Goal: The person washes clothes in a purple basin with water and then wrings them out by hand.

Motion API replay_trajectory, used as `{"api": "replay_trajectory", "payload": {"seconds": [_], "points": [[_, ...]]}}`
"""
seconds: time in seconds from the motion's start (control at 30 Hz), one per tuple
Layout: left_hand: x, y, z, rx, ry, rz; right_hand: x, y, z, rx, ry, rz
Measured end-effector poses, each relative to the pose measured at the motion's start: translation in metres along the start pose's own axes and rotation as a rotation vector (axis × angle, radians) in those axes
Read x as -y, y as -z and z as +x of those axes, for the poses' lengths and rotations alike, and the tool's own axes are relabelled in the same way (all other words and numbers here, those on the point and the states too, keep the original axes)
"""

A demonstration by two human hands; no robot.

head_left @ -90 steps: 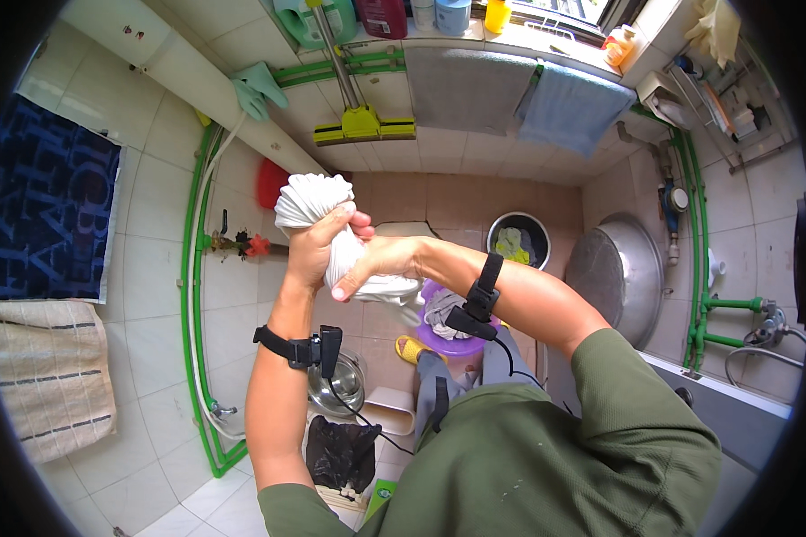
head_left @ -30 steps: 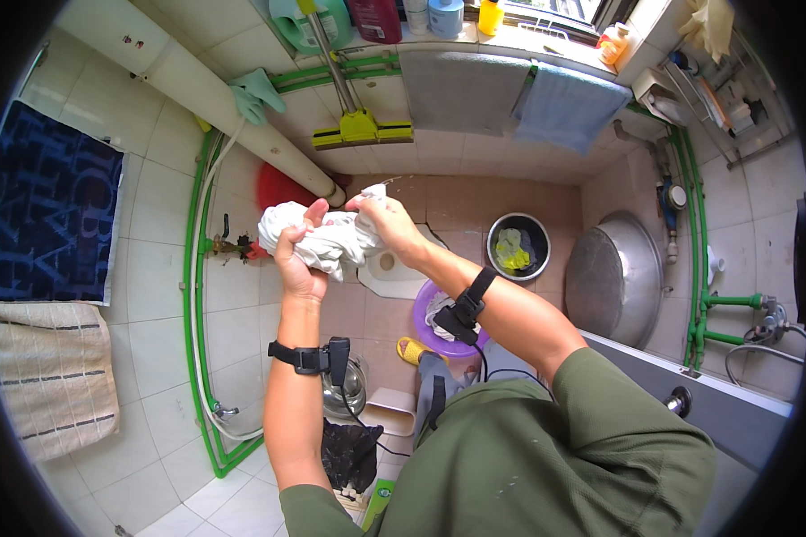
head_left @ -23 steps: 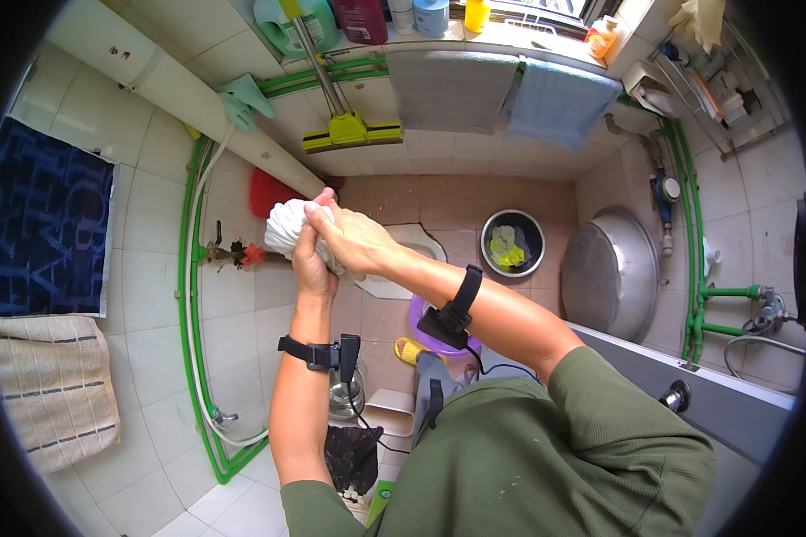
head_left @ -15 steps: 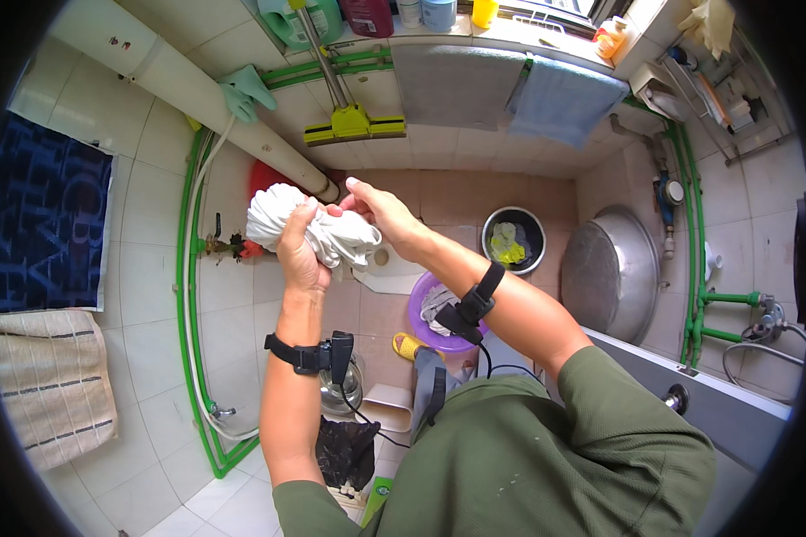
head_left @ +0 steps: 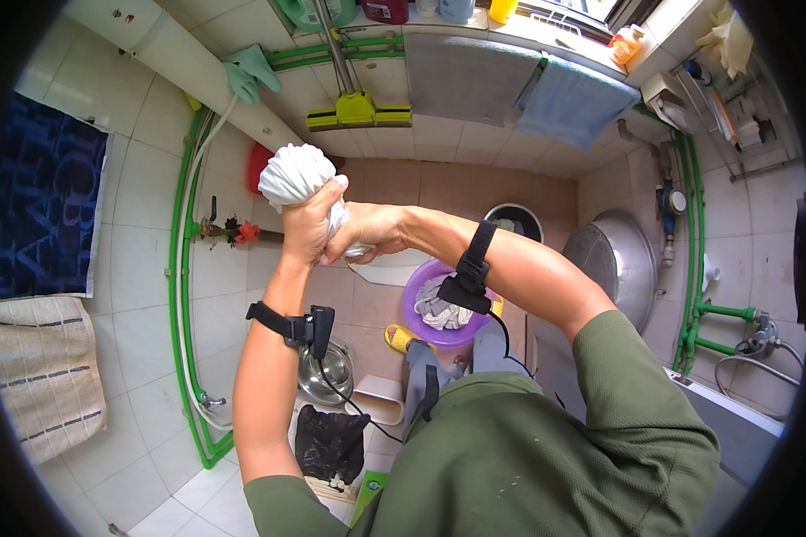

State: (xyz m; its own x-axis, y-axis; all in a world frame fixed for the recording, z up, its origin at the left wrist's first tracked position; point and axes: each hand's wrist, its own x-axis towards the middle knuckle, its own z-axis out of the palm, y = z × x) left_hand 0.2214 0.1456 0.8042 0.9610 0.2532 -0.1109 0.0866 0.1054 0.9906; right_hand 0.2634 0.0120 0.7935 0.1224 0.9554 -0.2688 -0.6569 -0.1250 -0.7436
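A bundled white cloth [head_left: 295, 173] is twisted tight between my hands, its folds bunched into a rounded lump at the upper end. My left hand [head_left: 307, 222] is wrapped round it just below the lump. Close against it, my right hand [head_left: 372, 229] grips the lower part, with a bit of white fabric showing beneath the fingers. What kind of garment or cloth it is cannot be told. Below and to the right, a purple basin [head_left: 409, 309] on the floor holds crumpled grey-white laundry [head_left: 443, 307].
A dark basin [head_left: 530, 220] stands beyond the purple one, and a large metal tub [head_left: 613, 268] leans at the right wall. A yellow sponge mop [head_left: 356, 109] hangs at the back. Green pipes [head_left: 177, 295] run along the left wall. A steel pot [head_left: 330, 371] sits below my left forearm.
My right hand has closed on the cloth, with its wrist turned over. The loose bundle is now twisted tighter, and its rounded end points more upward.
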Motion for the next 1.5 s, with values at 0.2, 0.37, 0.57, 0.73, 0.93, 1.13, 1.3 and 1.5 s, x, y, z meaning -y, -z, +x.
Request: {"api": "replay_trajectory", "payload": {"seconds": [0.2,0.37,0.57,0.73,0.93,1.13,1.3,1.5], "points": [[0.037,0.003,0.026,-0.142,-0.195,0.246,-0.016,0.021,0.035,-0.371,-0.239,-0.590],[0.047,0.001,0.037,-0.394,-0.100,0.224,-0.032,0.025,0.056,-0.590,-0.058,-0.883],[0.046,-0.009,0.039,-0.530,0.159,0.370,-0.028,0.018,0.051,-0.727,-0.204,-1.116],[0.068,-0.001,0.035,-0.660,0.053,0.291,-0.035,0.008,0.051,-0.701,-0.193,-1.299],[0.076,-0.001,0.034,-0.609,0.187,0.320,-0.049,0.019,0.051,-0.682,-0.170,-1.401],[0.109,0.013,0.030,-0.320,0.284,0.166,-0.077,0.051,0.029,-0.707,-0.116,-1.343],[0.149,-0.009,-0.003,0.043,0.273,0.853,-0.138,0.142,-0.058,-0.700,-0.417,-1.201],[0.261,-0.037,-0.056,0.149,0.405,0.855,-0.234,0.213,-0.178,-0.970,-0.634,-0.991]]}}
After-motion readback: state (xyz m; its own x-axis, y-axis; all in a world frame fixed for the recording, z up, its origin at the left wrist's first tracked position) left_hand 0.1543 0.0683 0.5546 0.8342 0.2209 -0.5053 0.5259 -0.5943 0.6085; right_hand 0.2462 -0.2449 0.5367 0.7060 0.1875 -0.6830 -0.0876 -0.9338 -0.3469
